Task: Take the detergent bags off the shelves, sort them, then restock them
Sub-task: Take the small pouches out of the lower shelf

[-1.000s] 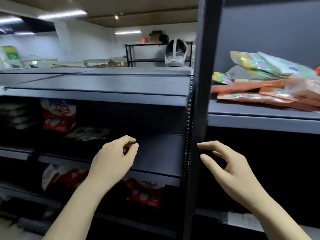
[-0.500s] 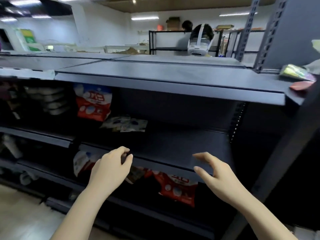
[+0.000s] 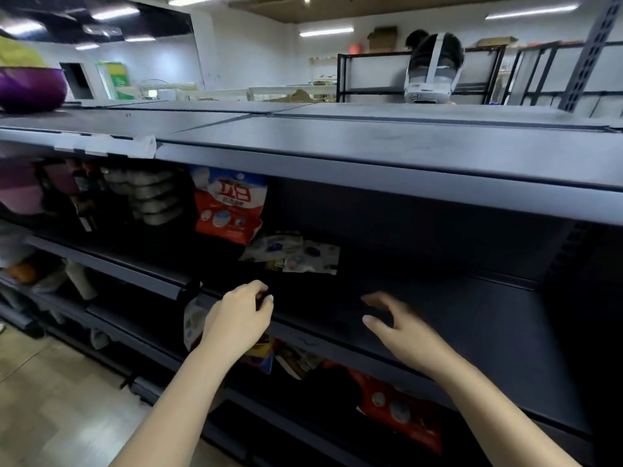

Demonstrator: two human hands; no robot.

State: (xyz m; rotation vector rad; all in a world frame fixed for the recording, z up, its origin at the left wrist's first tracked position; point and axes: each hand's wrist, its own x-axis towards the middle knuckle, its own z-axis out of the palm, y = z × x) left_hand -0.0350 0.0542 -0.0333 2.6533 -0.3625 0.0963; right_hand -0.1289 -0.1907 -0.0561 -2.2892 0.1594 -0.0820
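2 bare hands reach toward a dark metal shelf unit w/ several tiers. The left hand point(image 3: 237, 318) hovers at the front lip of the middle shelf point(image 3: 438, 318), fingers curled loosely inward, thumb near the fingertips, holding nothing. The right hand point(image 3: 401, 326) hangs over the same shelf, fingers spread and slightly bent, blurred, also holding nothing. At the back of that tier, a red-and-white detergent bag point(image 3: 229, 203) stands upright; just right of it, 2 pale flat bags point(image 3: 293, 252) lie on the shelf, overlapping. On the tier below, a red bag point(image 3: 401, 407) lies under the right forearm, w/ more bags point(image 3: 269, 353) partly hidden behind the left wrist. Top shelf point(image 3: 371, 143): a purple bowl point(image 3: 30, 85) at far left. Beyond, a person wearing a headset point(image 3: 429, 69).
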